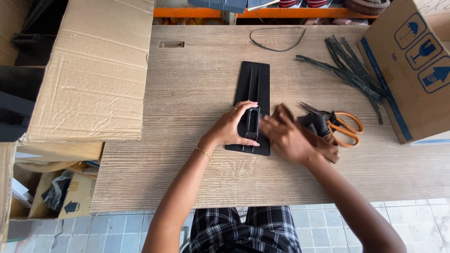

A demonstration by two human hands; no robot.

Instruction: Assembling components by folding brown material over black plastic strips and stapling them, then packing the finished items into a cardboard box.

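Observation:
A flat black plastic panel (254,84) with a raised centre rib lies lengthwise on the wooden table (187,93). My left hand (233,125) rests on the panel's near end, fingers curled around a small black rectangular block (252,122) that sits on the rib. Blurred by motion, my right hand (290,137) is just right of the panel, its fingertips at the panel's edge; whether it holds anything cannot be made out. Orange-handled scissors (344,127) lie right beside that hand, partly covered by a small black piece (315,122).
A heap of black strips (349,68) lies at the back right, and one curved strip (276,43) at the back. A cardboard box (412,65) stands at the right edge. A large cardboard flap (93,70) covers the table's left. Boxes sit on the tiled floor below.

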